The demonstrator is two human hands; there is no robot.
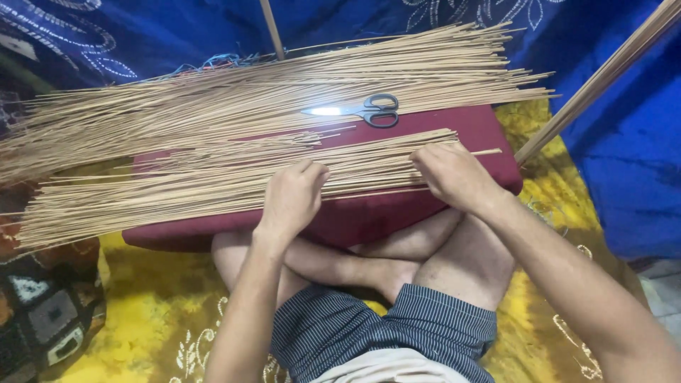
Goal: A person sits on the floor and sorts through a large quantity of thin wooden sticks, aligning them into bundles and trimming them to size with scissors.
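Observation:
A dark red cushion (489, 135) lies across my crossed legs, covered with long thin tan sticks. My left hand (292, 197) rests knuckles-up on the near bundle of sticks (163, 188), fingers curled over them. My right hand (454, 174) pinches the right ends of the same bundle, with one stick poking out past it to the right. A larger heap of sticks (284, 92) fans across the far side of the cushion. Grey-handled scissors (362, 110) lie on the cushion between the two piles, blades pointing left.
Blue patterned cloth (624, 163) hangs behind and to the right. A yellow patterned sheet (142, 319) covers the floor. Thick sticks (603, 74) lean at upper right, and another stands at top centre. A dark patterned bag (46, 312) sits at lower left.

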